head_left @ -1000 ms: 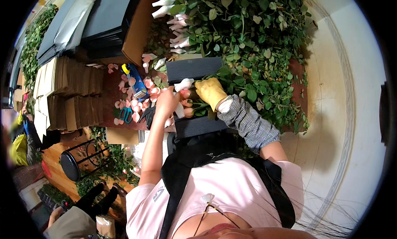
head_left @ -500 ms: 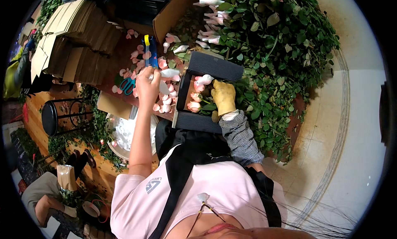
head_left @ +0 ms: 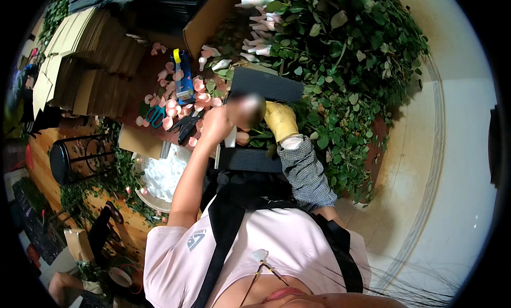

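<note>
My bare left hand (head_left: 216,125) is closed on a white foam net sleeve (head_left: 230,138), beside the rose heads. My right hand, in a yellow glove (head_left: 281,121) with a checked sleeve, is closed around a rose stem, just right of the heads. A blurred patch hides the rose heads and fingertips between my hands. One peach-pink rose (head_left: 242,138) shows below the patch. The roses lie across a dark ribbed cardboard wrap (head_left: 267,84), whose near flap (head_left: 247,160) rests close to my lap.
Pink petals (head_left: 170,107), a blue tape dispenser (head_left: 184,84), teal scissors (head_left: 156,116) and black shears (head_left: 187,128) lie left. A basin (head_left: 145,197) holds white sleeves. Leafy rose stems (head_left: 346,84) are heaped right. Cardboard stacks (head_left: 69,36) stand far left; a black stool (head_left: 59,163) is below them.
My left hand has moved right and nearer, bringing the white sleeve to the roses by my right hand. Black shears on the table have come into sight. The view has shifted slightly.
</note>
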